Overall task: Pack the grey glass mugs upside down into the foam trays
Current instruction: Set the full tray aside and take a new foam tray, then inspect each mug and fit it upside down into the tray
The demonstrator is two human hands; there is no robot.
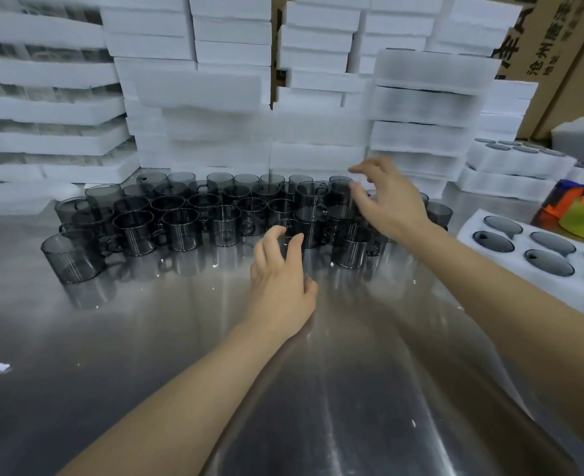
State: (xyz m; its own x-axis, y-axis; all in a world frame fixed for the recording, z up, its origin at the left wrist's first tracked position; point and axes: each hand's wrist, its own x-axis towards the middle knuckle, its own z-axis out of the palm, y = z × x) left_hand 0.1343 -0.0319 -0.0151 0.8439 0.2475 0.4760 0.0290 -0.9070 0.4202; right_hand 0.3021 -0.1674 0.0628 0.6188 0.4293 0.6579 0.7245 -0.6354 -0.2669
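Several grey glass mugs (180,228) stand upright in a crowded group across the far part of the metal table (180,372). My left hand (280,286) hovers at the near edge of the group with spread, slightly bent fingers and holds nothing. My right hand (386,201) reaches over the right side of the group, fingers spread above the mugs, empty too. A white foam tray (524,266) at the right has mugs sitting upside down in its holes, their round grey bottoms showing.
Tall stacks of white foam trays (198,97) form a wall behind the mugs. More filled trays (510,163) lie at the back right. Cardboard boxes (565,63) stand in the top right corner. Orange and green things (582,211) lie at the right edge.
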